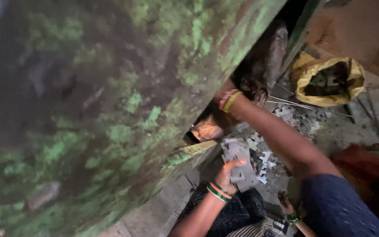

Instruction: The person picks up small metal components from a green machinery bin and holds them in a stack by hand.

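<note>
My left hand [232, 172], with green and red bangles at the wrist, is shut on a stack of flat grey metal pieces [237, 156] and holds it above the floor. My right arm, in a blue sleeve, stretches from the lower right toward the middle. Its wrist [229, 100] carries red and yellow bangles. The hand past that wrist goes behind a large green patterned cloth [110, 109] and I cannot see its fingers. More small grey metal pieces [264, 160] lie loose on the floor under that arm.
A yellow sack [330, 81] holding more grey pieces stands open at the upper right, with scattered pieces [297, 116] and thin wires [305, 105] before it. Another hand [288, 210] with a green bangle rests low by dark patterned fabric [242, 210]. Red cloth [365, 169] lies at the right.
</note>
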